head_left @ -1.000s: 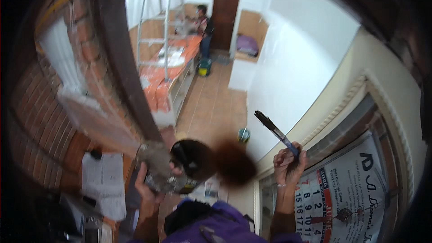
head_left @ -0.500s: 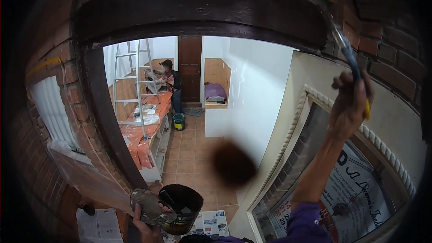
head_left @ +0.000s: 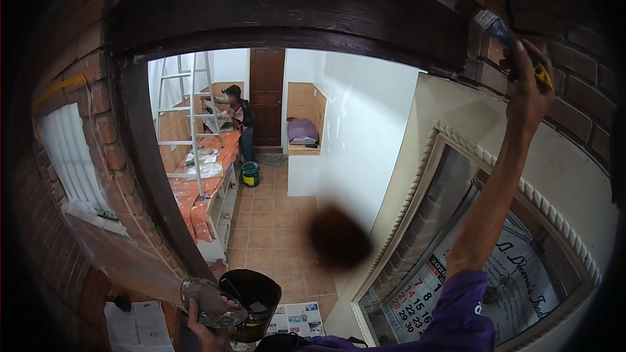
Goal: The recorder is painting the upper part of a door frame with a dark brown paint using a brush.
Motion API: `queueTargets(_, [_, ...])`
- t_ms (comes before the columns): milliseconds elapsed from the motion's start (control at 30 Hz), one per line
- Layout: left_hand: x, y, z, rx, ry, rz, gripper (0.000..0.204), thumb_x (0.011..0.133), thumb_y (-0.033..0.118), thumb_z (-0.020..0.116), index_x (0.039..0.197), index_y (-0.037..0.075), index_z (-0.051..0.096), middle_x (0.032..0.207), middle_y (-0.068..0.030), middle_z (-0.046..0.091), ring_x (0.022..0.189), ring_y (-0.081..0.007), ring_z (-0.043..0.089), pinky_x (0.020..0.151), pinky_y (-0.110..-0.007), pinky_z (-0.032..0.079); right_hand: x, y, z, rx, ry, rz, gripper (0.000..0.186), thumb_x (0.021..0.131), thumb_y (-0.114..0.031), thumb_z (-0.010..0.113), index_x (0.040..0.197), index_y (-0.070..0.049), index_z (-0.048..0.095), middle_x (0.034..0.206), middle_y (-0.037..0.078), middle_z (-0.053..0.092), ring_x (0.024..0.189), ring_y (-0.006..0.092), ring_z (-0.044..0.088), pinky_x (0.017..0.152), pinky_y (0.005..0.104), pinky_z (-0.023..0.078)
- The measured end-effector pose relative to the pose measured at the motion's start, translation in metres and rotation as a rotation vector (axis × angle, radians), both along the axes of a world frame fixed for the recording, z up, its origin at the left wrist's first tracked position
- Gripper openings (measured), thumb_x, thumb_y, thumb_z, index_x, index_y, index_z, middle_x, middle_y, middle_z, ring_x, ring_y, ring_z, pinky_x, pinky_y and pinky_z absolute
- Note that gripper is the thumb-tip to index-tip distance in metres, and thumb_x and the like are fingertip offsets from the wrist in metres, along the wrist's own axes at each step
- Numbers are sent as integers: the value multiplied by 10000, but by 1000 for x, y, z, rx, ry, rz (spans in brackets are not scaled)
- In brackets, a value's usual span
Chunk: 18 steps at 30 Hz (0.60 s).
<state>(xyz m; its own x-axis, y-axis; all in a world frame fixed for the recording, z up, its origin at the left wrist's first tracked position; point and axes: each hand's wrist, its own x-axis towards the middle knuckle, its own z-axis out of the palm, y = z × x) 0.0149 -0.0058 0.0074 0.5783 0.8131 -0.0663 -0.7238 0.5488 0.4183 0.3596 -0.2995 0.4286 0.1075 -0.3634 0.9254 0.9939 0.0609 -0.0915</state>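
Blue-and-yellow brush [head_left: 498,30] is pinched in the right hand [head_left: 532,91], bristles pointing up-left beyond the fingers, near the dark beam's [head_left: 293,6] right end. Left hand's [head_left: 206,334] curled round a grey-smeared disc [head_left: 210,304] beside the black can [head_left: 266,313]. Calendar [head_left: 417,300] shows red and black numbers plus script lettering.

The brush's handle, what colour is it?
The handle looks blue near the bristles, yellow at its end; best in the head view.

**Lost to My View**

A brown shape [head_left: 340,236] at lower centre blurs beyond my recognition. Lower left, a grey disc [head_left: 212,305] partly hides the left hand [head_left: 203,330]. Whatever the person [head_left: 244,117] at upper left handles is too small to tell.
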Motion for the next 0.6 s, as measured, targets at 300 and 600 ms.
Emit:
queueTargets(300, [-5, 2, -3, -77, 10, -19, 659, 916, 565, 436, 1158, -39, 539, 914, -208, 623, 834, -384, 628, 830, -544, 504, -15, 79, 34, -158, 4, 492, 242, 868, -146, 727, 1032, 15, 652, 834, 79, 697, 729, 144, 672, 686, 251, 527])
queueTargets(600, [-19, 1, -16, -88, -80, -21, 604, 939, 511, 442, 1247, -9, 470, 960, -220, 596, 900, -404, 602, 872, -554, 472, -96, 253, 62, -309, -190, 751, 281, 865, -195, 730, 1041, 10, 653, 849, 116, 719, 746, 174, 703, 697, 272, 563])
